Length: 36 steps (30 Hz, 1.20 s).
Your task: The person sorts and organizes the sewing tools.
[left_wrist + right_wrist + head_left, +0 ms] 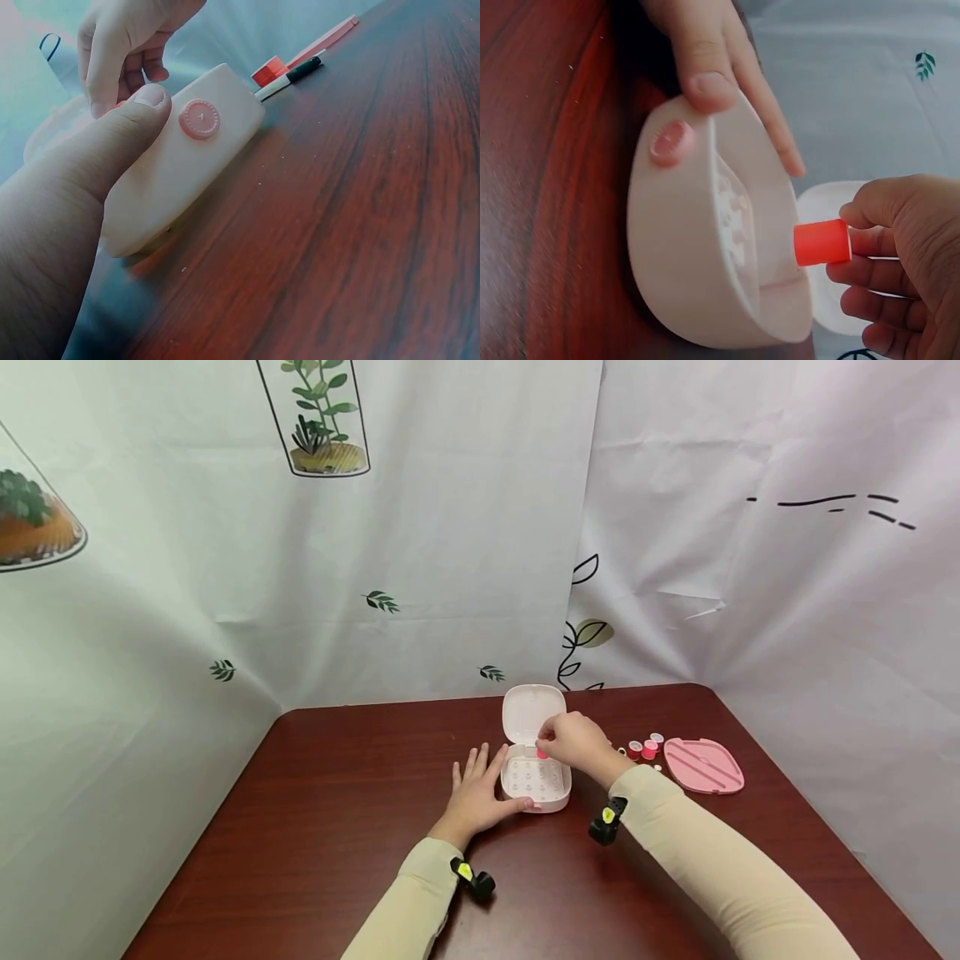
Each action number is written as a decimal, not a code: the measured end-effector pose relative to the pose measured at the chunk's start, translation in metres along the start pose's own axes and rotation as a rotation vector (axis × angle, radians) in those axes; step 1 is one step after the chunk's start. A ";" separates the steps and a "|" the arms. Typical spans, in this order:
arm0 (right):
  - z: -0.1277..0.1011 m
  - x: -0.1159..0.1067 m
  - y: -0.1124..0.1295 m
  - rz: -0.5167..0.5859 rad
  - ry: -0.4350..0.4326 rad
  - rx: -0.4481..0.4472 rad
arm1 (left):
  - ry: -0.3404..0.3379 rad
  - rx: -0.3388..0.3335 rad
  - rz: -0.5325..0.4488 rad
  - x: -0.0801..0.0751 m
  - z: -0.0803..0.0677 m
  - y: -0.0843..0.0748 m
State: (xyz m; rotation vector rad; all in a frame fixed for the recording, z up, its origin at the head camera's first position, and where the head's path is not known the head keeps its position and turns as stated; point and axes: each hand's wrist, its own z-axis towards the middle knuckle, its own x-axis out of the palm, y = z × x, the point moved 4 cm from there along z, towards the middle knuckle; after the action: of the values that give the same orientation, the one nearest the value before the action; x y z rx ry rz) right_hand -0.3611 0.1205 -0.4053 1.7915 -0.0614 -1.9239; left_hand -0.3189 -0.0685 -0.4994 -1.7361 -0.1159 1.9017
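Note:
A white sewing box [536, 807] sits with its lid [533, 714] raised, rows of small pegs inside and a round pink button [199, 119] on its front. My left hand [477, 797] steadies it, thumb pressed on the front rim and straight fingers spread along its left side. Over the back of the box, my right hand [577, 742] pinches a bright red-pink thread spool [823, 242] between thumb and fingers.
Right of the box lie several small spools [649, 749], red and pink with white ends. Beyond them is a flat pink tray [703, 766]. A slim stick with a dark green part [304, 70] lies behind the box. A white printed curtain [450, 527] hangs behind the table.

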 end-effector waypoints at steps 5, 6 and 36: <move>0.001 0.011 0.007 0.006 0.012 -0.024 | 0.003 -0.001 -0.011 0.000 -0.001 0.001; 0.001 0.013 0.008 0.007 0.016 -0.028 | 0.004 0.000 -0.011 -0.001 -0.001 0.000; -0.003 0.046 0.016 -0.073 0.064 -0.016 | 0.013 -0.002 -0.037 0.000 0.002 0.002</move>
State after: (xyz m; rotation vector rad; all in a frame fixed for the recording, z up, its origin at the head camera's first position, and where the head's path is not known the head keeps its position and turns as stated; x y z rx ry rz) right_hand -0.3531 0.0894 -0.4419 1.8673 0.0422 -1.9095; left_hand -0.3211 -0.0694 -0.4998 -1.7353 -0.1440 1.8636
